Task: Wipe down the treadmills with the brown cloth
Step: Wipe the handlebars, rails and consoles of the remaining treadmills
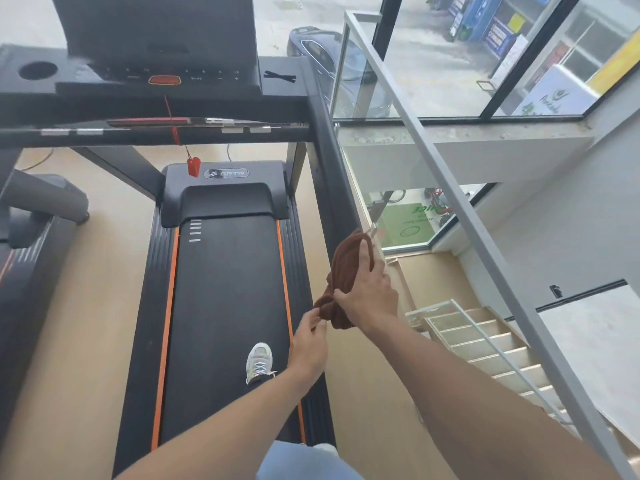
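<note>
The left hand is pinching the lower end of the brown cloth with fingers together, and the right hand is gripping its bunched middle, fingers curled around it, over the treadmill belt's right edge. The cloth is seemingly being regathered; next it needs pressing onto the right handrail.

Soft, nubbly brown cloth at two o'clock, matt black rubbery treadmill belt, smooth dark plastic console at twelve, glossy glass railing panel, pale painted metal rail
</note>
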Tool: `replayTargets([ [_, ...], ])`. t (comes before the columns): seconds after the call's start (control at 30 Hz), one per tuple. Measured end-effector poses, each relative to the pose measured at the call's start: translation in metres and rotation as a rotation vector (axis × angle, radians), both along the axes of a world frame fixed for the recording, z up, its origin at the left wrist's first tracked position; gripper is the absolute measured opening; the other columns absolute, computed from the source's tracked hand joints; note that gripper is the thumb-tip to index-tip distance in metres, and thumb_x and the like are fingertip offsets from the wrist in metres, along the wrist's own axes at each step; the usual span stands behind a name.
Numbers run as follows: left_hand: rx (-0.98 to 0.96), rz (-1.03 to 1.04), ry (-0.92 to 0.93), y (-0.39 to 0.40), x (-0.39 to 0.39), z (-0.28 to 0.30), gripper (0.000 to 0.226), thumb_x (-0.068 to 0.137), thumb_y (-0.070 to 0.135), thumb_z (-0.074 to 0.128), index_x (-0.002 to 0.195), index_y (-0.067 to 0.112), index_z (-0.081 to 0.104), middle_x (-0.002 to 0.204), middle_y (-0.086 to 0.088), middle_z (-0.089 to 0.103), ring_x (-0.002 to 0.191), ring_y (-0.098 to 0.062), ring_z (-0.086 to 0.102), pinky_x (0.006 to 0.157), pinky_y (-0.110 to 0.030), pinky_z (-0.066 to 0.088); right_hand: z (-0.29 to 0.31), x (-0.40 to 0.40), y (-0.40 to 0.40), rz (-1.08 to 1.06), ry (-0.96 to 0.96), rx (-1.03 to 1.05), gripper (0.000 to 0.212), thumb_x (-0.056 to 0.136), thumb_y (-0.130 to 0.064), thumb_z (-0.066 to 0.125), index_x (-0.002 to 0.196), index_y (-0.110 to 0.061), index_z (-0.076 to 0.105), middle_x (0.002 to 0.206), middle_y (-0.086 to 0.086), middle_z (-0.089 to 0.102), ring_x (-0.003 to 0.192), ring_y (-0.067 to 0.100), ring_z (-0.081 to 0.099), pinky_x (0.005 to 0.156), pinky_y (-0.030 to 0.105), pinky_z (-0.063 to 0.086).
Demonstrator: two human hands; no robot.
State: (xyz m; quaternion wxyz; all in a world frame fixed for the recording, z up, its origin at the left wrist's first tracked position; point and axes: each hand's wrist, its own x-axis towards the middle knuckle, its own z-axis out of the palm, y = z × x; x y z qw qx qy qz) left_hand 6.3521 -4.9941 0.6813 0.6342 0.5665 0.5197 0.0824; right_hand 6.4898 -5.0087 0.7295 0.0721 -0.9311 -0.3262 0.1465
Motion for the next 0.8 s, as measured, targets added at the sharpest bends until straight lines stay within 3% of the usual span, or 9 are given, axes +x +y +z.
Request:
replayTargets([
  [0.13,-0.08,-0.003,-0.085,0.001,0.009,0.011,0.042,0.109,0.043,0.037,0.149,0.035,0.049,0.143,0.019,0.052,0.13,-0.004,0.046,0.113,-0.026,0.031,-0.011,-0.01,-0.024,-0.096,0.04,0.156,0.109,0.086,-0.059,0.071,0.163,-0.032,-0.002,0.153,0.007,0.039,0.127,0.029,0.056,0.094,0.046,0.053],
  [0.33,-0.282,0.052,-0.172,0.017,0.027,0.009,0.065,0.099,0.073,0.027,0.147,0.038,0.053,0.141,0.013,0.061,0.135,-0.01,0.052,0.123,-0.039,0.03,-0.023,-0.024,-0.027,-0.223,0.08,0.318,0.102,0.087,-0.059,0.071,0.161,-0.035,0.005,0.149,0.0,0.043,0.13,0.023,0.054,0.093,0.045,0.055],
  [0.47,-0.316,0.03,-0.154,0.036,0.04,0.005,0.09,0.069,0.095,0.031,0.138,0.045,0.06,0.132,0.014,0.067,0.13,-0.011,0.056,0.119,-0.037,0.035,-0.028,-0.017,-0.014,-0.171,-0.006,0.257,0.105,0.086,-0.056,0.074,0.161,-0.03,0.005,0.156,0.004,0.036,0.135,0.026,0.049,0.104,0.046,0.052],
  [0.57,-0.361,0.085,-0.143,0.05,0.053,0.001,0.078,0.07,0.095,0.03,0.119,0.049,0.069,0.124,0.011,0.072,0.123,-0.017,0.062,0.116,-0.044,0.041,-0.026,-0.009,0.007,-0.079,-0.122,0.112,0.108,0.087,-0.054,0.073,0.162,-0.024,0.001,0.165,0.009,0.023,0.142,0.031,0.041,0.113,0.046,0.042],
  [0.67,-0.413,0.103,-0.099,0.064,0.061,0.009,0.057,0.097,0.077,0.024,0.11,0.044,0.069,0.124,0.001,0.072,0.117,-0.023,0.064,0.108,-0.043,0.047,-0.017,0.002,0.035,-0.059,-0.132,-0.023,0.109,0.091,-0.054,0.069,0.162,-0.021,-0.006,0.167,0.013,0.017,0.142,0.036,0.04,0.111,0.049,0.044],
  [0.8,-0.452,0.149,-0.119,0.084,0.065,0.008,0.057,0.106,0.061,0.024,0.124,0.029,0.067,0.118,-0.004,0.072,0.107,-0.026,0.068,0.077,-0.03,0.052,-0.006,0.026,0.064,-0.126,-0.044,-0.029,0.101,0.092,-0.063,0.061,0.161,-0.022,0.0,0.15,0.013,0.04,0.123,0.035,0.056,0.096,0.049,0.051],
])
